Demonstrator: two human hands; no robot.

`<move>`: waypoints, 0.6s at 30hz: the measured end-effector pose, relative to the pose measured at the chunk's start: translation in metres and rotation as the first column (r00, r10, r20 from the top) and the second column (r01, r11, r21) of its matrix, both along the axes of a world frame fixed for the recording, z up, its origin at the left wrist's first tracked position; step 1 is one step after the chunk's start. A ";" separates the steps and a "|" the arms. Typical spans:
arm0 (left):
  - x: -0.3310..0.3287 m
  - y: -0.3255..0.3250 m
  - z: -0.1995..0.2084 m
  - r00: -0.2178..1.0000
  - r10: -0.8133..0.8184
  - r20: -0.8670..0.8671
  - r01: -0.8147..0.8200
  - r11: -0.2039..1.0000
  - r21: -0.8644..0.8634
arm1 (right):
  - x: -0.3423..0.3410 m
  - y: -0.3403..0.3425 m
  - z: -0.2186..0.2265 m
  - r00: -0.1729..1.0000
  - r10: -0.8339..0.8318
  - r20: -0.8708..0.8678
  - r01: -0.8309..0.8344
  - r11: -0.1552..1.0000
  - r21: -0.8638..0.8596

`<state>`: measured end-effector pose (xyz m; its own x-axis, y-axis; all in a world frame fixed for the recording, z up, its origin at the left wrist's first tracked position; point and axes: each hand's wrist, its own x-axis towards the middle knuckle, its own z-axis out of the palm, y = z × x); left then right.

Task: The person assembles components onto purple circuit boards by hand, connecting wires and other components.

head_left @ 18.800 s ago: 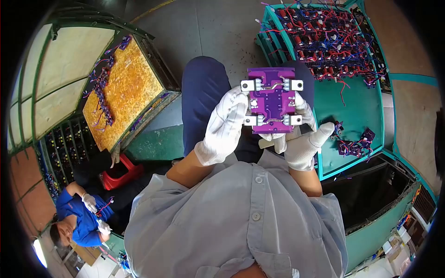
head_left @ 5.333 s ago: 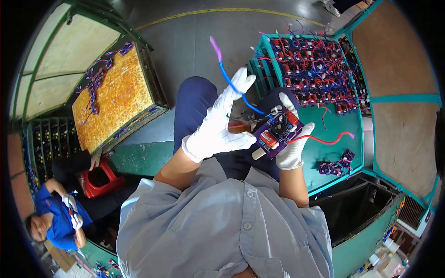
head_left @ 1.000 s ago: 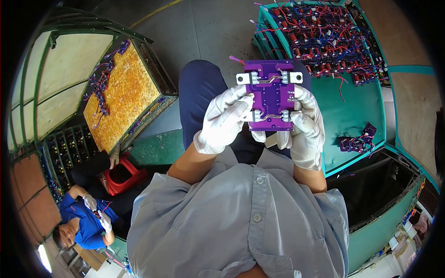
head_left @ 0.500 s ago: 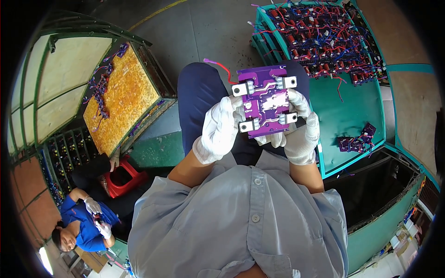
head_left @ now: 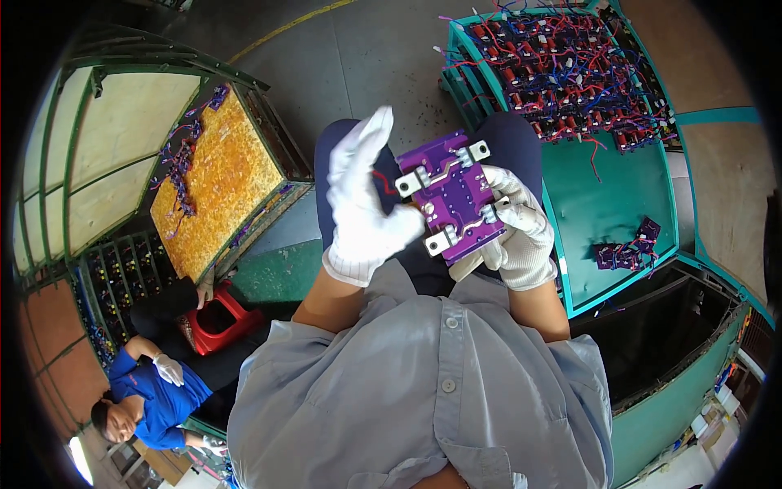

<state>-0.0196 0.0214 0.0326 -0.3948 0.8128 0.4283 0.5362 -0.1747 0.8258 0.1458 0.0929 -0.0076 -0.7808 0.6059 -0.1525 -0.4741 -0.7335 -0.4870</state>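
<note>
My right hand (head_left: 525, 244) gripped the purple circuit board (head_left: 453, 200) by its edge! My left hand (head_left: 358, 208) spread wide beside it, near the red wire (head_left: 384, 182).

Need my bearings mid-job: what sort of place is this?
Probably an electronics workshop: wired circuit boards lie on a green table, a co-worker wears gloves, and the right hand holds a purple board.

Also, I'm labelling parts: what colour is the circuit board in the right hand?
The circuit board is purple, best seen in the head view.
</note>
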 end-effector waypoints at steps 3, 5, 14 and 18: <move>0.017 -0.009 -0.030 0.347 -0.471 0.811 0.465 0.837 0.287 | 0.000 0.000 0.004 0.996 0.085 -0.030 -0.085 0.996 -0.008; 0.014 -0.012 -0.032 0.266 -0.419 0.868 0.525 0.818 0.235 | 0.004 -0.001 0.000 0.984 0.172 0.035 -0.175 0.982 0.076; 0.006 -0.025 -0.056 0.591 -0.495 0.637 0.463 0.855 0.235 | 0.021 -0.048 -0.057 0.853 -0.032 0.521 -0.002 0.998 0.064; 0.007 -0.033 -0.066 0.074 -0.542 0.837 0.417 0.779 0.468 | 0.011 0.011 0.017 0.764 -0.456 0.457 0.028 0.730 0.683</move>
<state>-0.0122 -0.0118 -0.0335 -0.0781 0.9821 0.1715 -0.7815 -0.1671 0.6011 0.1567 0.1038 0.0093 -0.4811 0.8762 -0.0304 -0.0682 -0.0719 -0.9951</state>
